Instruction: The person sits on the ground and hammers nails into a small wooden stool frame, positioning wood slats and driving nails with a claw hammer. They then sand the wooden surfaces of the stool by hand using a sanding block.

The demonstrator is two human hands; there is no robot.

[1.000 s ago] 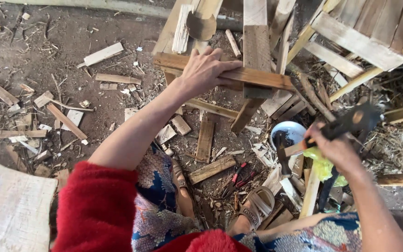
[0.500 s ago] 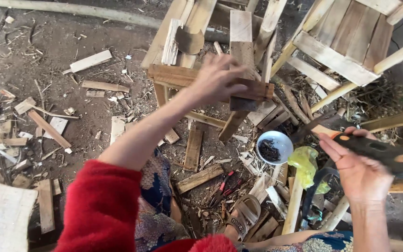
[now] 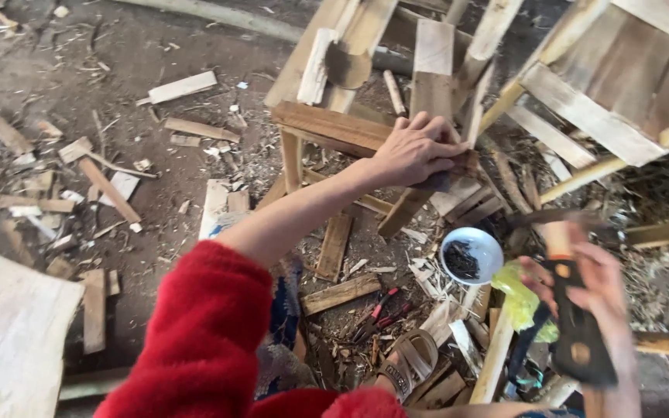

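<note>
My left hand (image 3: 416, 147) presses palm-down on the top rail of a rough wooden stool frame (image 3: 327, 128), fingers curled over the wood. My right hand (image 3: 594, 298) is at the lower right, blurred, closed around the black handle of a hammer-like tool (image 3: 574, 325) with orange spots. A small white bowl (image 3: 471, 255) holding dark nails sits on the ground between the hands. A yellow-green plastic bag (image 3: 522, 302) lies just beside my right hand. My red sleeve (image 3: 203, 333) fills the lower middle.
Wood offcuts and shavings (image 3: 102, 193) litter the dirt floor at left. A second wooden stool frame (image 3: 605, 93) lies tipped at upper right. Red-handled pliers (image 3: 381, 310) lie near my sandalled foot (image 3: 408, 360). A pale board (image 3: 9, 333) sits at lower left.
My right hand has dropped lower and turned the tool from lying sideways to handle-down. The left hand stays on the rail while the view has shifted slightly.
</note>
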